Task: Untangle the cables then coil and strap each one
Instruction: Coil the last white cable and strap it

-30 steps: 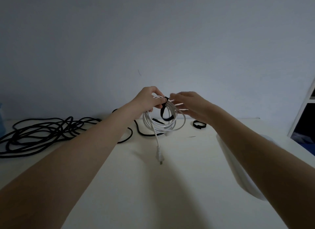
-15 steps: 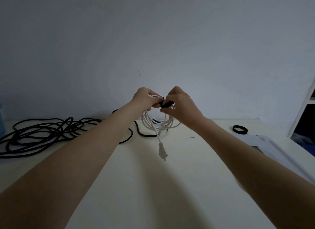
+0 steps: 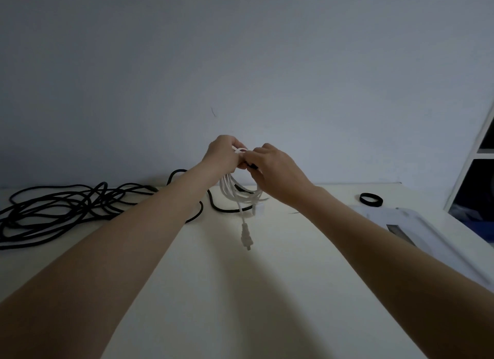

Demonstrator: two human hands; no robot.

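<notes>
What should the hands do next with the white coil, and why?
Probably finish closing the black strap round the coil. The left hand grips the coil's top, the right hand pinches the strap there, and the plug hangs loose, so the bundle looks not yet secured.

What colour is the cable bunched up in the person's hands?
White: the coiled cable hangs from both hands, seen in the head view.

Single head-worn wide-angle view, forward and slightly down along both forearms (close), toward table [image 3: 267, 292] and wall [image 3: 240, 51]
</notes>
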